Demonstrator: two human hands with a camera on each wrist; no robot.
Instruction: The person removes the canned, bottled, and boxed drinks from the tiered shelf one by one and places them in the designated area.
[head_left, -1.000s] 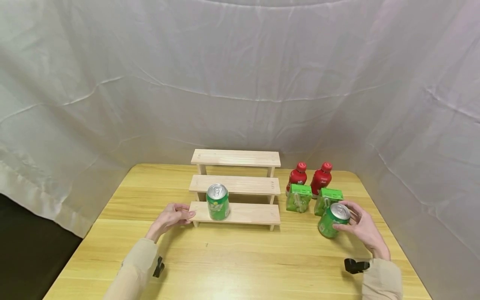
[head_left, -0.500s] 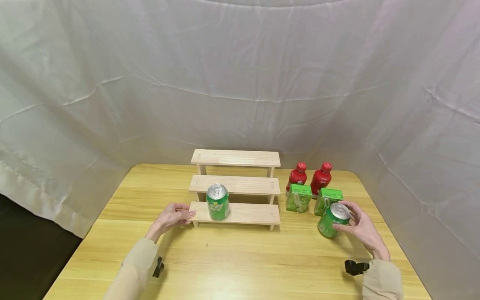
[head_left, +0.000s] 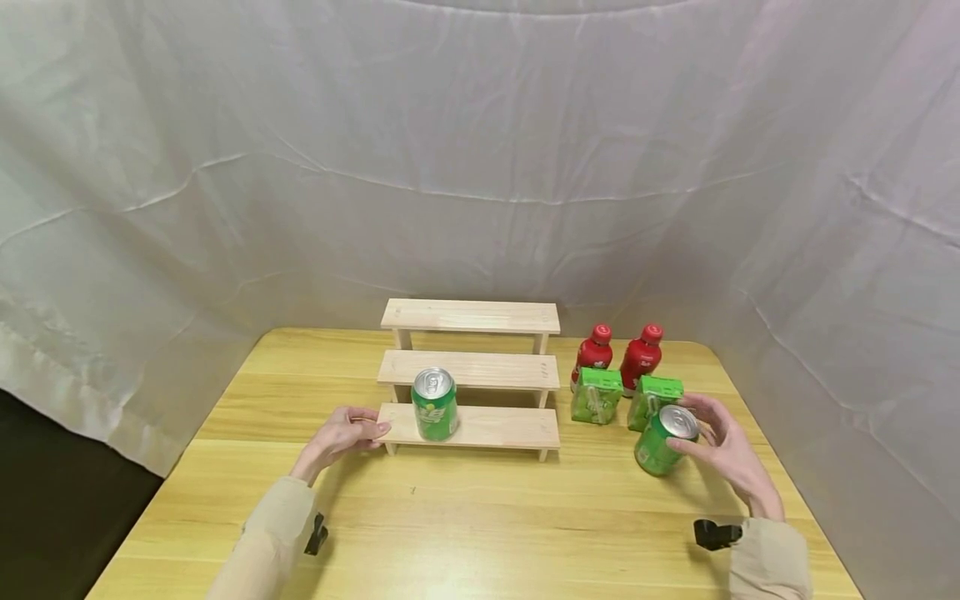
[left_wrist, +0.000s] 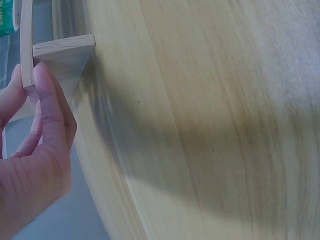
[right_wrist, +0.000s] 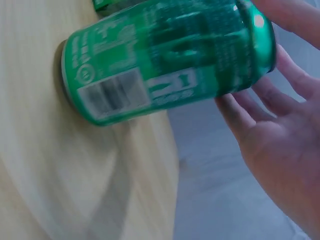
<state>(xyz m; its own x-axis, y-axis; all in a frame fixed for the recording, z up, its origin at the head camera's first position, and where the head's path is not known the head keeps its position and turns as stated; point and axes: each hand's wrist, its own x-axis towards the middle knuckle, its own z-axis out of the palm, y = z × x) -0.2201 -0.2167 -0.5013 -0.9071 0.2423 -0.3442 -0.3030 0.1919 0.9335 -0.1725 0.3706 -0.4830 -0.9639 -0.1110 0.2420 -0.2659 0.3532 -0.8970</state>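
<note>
My left hand (head_left: 347, 433) pinches the left end of the lowest step of a pale wooden three-step display stand (head_left: 487, 427), thumb on top and fingers beneath. The left wrist view shows the board's end (left_wrist: 27, 65) between thumb and fingers. On that step, near its left end, stands a green soda can (head_left: 435, 406). At the right, my right hand (head_left: 729, 454) is spread loosely around the upper part of a second green soda can (head_left: 660, 446), upright on the table. In the right wrist view, relaxed fingers (right_wrist: 272, 100) lie beside the lid end of this can (right_wrist: 165, 60).
Two green drink cartons (head_left: 597, 398) stand right of the stand, one close behind the second can. Behind them are two red bottles (head_left: 641, 360). A grey-white curtain (head_left: 480, 167) surrounds the back and sides of the wooden table (head_left: 480, 525).
My right hand has loosened around the second can, its thumb and fingers shifting slightly back and to the right. The can stays in place. My left hand keeps its grip on the step.
</note>
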